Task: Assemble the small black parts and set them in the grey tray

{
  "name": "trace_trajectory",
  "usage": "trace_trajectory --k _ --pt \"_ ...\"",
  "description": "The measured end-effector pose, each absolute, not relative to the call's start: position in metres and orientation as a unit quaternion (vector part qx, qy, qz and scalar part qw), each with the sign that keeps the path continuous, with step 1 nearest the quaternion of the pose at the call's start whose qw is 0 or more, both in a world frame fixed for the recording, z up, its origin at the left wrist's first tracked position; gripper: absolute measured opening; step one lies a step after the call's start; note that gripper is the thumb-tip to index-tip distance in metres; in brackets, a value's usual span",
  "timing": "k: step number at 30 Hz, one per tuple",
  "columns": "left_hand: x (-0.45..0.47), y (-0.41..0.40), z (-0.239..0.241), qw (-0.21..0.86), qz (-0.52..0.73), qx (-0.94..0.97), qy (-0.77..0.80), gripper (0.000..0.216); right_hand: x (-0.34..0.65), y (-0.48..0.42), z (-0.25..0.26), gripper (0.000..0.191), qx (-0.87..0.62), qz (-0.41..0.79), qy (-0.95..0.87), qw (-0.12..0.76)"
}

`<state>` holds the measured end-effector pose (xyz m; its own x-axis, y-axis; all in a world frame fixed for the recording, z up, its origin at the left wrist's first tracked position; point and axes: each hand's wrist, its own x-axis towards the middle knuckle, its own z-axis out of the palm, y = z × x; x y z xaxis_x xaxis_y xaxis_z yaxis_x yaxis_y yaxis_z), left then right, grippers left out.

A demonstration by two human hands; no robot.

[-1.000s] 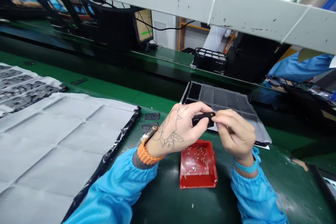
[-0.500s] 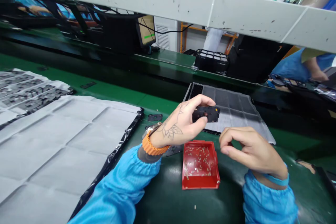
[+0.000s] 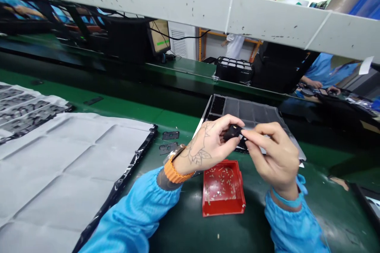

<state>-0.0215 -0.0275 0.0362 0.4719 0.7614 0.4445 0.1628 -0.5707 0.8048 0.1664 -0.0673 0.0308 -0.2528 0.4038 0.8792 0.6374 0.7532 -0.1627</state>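
Two hands share one small black plastic part [image 3: 233, 131], left hand [image 3: 204, 148] gripping it, right hand [image 3: 273, 158] pinching its end. It hangs at twelve o'clock from a shallow red plastic tray [image 3: 223, 204] on the green tabletop [image 3: 184, 225].

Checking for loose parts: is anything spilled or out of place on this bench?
Two flat black plates lie loose on the green mat, outside any tray; a pale speck sits outside the square red plastic tray.
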Motion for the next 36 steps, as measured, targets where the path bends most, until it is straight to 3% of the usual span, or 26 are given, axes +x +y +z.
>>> trace_trajectory --k 6,21,36 --pt "-0.017 -0.032 0.032 0.302 0.443 0.791 0.295 0.028 0.162 -0.057 0.024 0.038 -0.328 -0.148 -0.796 0.486" --pt "-0.022 -0.03 0.032 0.238 0.46 0.811 0.273 0.028 0.161 -0.054 0.018 0.041 -0.281 -0.133 -0.815 0.489" --pt "-0.023 -0.035 0.038 0.326 0.45 0.781 0.283 0.025 0.154 -0.058 0.02 0.036 -0.284 -0.131 -0.793 0.523"
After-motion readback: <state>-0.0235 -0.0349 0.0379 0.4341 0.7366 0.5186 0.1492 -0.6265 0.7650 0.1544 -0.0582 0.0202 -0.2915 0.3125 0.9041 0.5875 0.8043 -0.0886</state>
